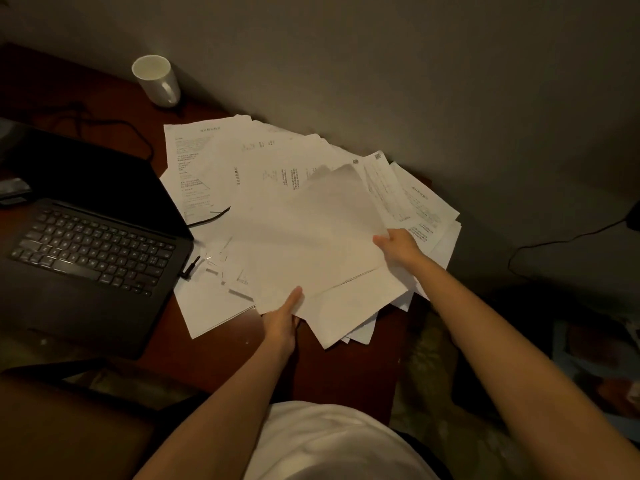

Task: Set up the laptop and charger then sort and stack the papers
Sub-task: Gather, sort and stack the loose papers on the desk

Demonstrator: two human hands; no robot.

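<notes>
Gripping a blank sheet [311, 237] with left hand [282, 320] and right hand [398, 245] at opposite corners, over scattered printed papers [214, 161] beside the open laptop [86, 237].

The dark reddish-brown wooden desk [221, 344] carries an open black laptop [86, 237], a white ceramic mug [156, 79] (near the wall) and scattered white printed papers [277, 188].

The person wears a white top [332, 441], and both forearms are bare, with no sleeves showing.
</notes>
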